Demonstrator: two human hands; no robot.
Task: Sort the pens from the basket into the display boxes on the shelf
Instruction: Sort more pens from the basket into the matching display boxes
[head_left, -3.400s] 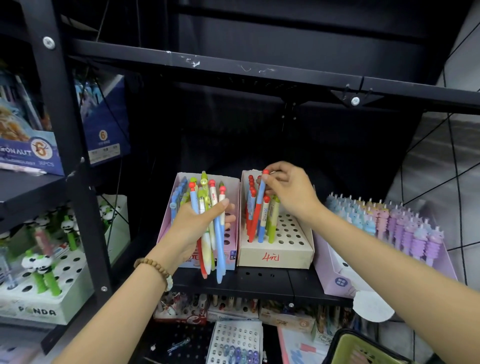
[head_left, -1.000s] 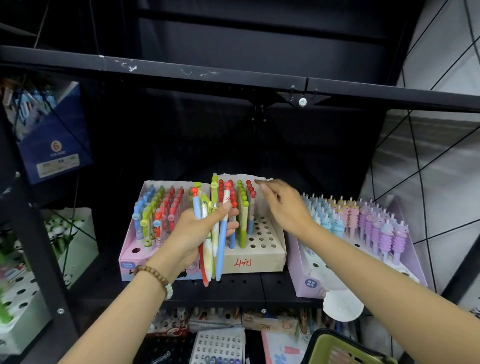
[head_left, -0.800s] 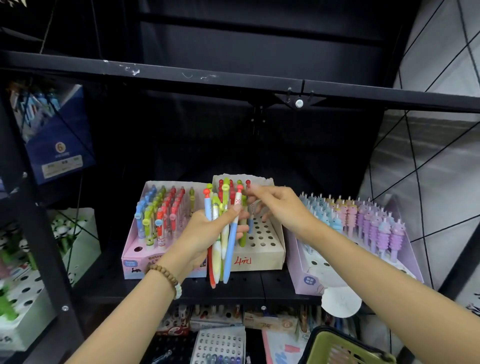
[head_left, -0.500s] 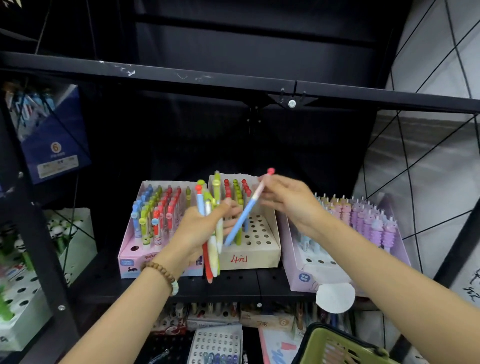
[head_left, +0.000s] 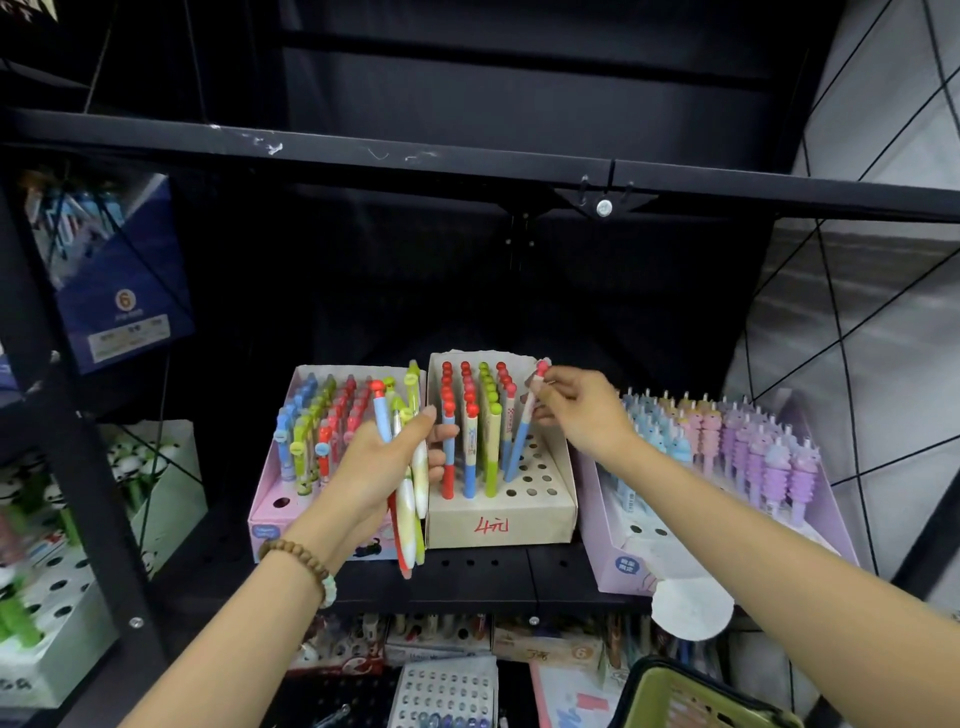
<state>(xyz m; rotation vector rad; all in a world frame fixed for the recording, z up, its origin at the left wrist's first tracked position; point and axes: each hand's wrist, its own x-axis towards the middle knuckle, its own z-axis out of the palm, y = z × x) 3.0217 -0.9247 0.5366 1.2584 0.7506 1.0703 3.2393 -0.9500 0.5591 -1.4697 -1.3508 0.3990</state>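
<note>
A black metal shelf (head_left: 467, 577) carries three display boxes side by side along its front edge, under a second black shelf board (head_left: 467, 161).

At the right end stands a wide pale lilac cardboard box (head_left: 613, 545), filled with rows of pastel blue, pink and purple figure-topped pens (head_left: 748, 447). At the left stands a pink cardboard box (head_left: 265, 519), packed with upright blue, green and red pens. Between them, touching the pink box, is a beige cardboard box (head_left: 498, 525) with a holed top and red handwriting on its front wall. Red- and green-capped pens stand in its back and left holes; the front right holes are bare.

A green plastic basket (head_left: 670, 691) shows at the bottom right corner of the view, below the shelf.

The left hand (head_left: 374, 467) is raised in front of the seam between the pink and beige boxes. Its fingers and thumb curl around a bundle of green, white, blue and red pens (head_left: 408, 514), held upright, the tips hanging past the shelf's front edge.

The right hand (head_left: 587, 415) reaches over the beige box's right wall. Its thumb and fingertips pinch the top of a blue pen with a red cap (head_left: 519, 441), which leans right, its lower tip down at the holed top just right of the standing pens.

A brown wooden bead bracelet (head_left: 301, 556) circles the left wrist.
</note>
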